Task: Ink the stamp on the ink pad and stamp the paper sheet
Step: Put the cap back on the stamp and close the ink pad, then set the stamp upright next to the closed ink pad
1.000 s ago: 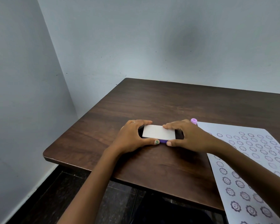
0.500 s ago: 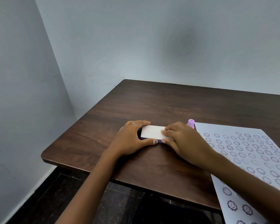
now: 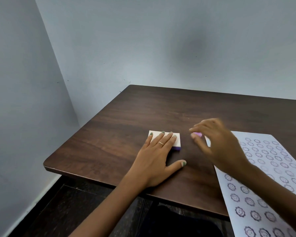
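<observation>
On the dark wooden table (image 3: 143,106), near its left front corner, lies the ink pad (image 3: 175,140), a flat case with a white lid and a purple edge showing at its near right corner. The left hand (image 3: 158,156) rests palm-down over it, 4 fingers spread flat across the lid and the thumb stretched out on the tabletop to the right; it presses rather than grips, and nothing is clasped in it. A thin ring sits on 1 finger, and the nails are painted green.

Just right of the pad, a small purple stamp (image 3: 197,134) stands on the table at the left edge of the paper sheet (image 3: 270,168). The right hand (image 3: 219,142) is blurred above it, fingers loosely spread and curved; whether the fingertips touch the stamp I cannot tell (the blur hides the contact). The sheet reaches past the table's front edge and is covered in rows of round flower-shaped face prints, darker toward the near end.
</observation>
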